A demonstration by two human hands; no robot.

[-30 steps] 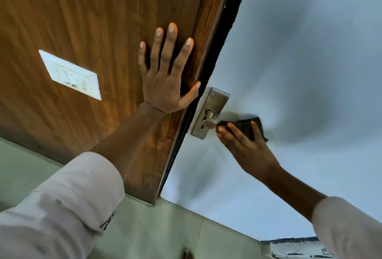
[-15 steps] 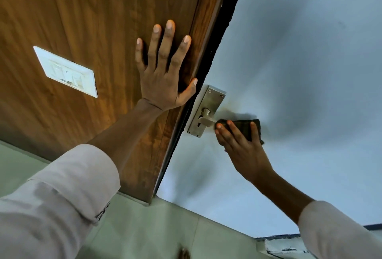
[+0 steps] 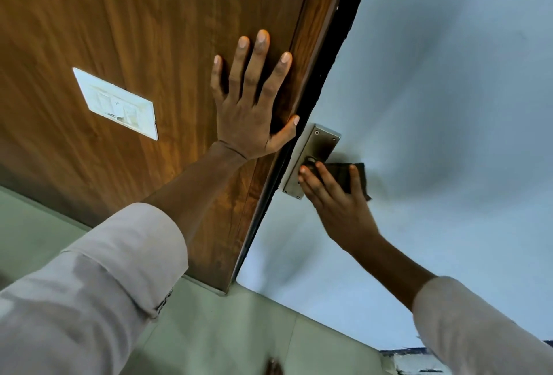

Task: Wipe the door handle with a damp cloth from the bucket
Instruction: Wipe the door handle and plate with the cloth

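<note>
A brushed-metal door handle plate [image 3: 317,150] is fixed near the left edge of a pale blue-white door [image 3: 449,105]. The lever itself is mostly hidden under a dark cloth [image 3: 341,175], which my right hand [image 3: 338,207] presses around it with fingers wrapped over the cloth. My left hand [image 3: 254,105] lies flat, fingers spread, on the brown wooden panel [image 3: 149,30] just left of the dark door gap. No bucket is in view.
A white switch plate [image 3: 116,103] sits on the wooden panel to the left. Pale green floor tiles [image 3: 224,329] run along the bottom. A dark gap [image 3: 314,105] separates the wooden frame from the door. White sleeves cover both forearms.
My right hand with the cloth has slid left along the lever toward the plate, covering the lever's base. My left hand stays flat on the wood.
</note>
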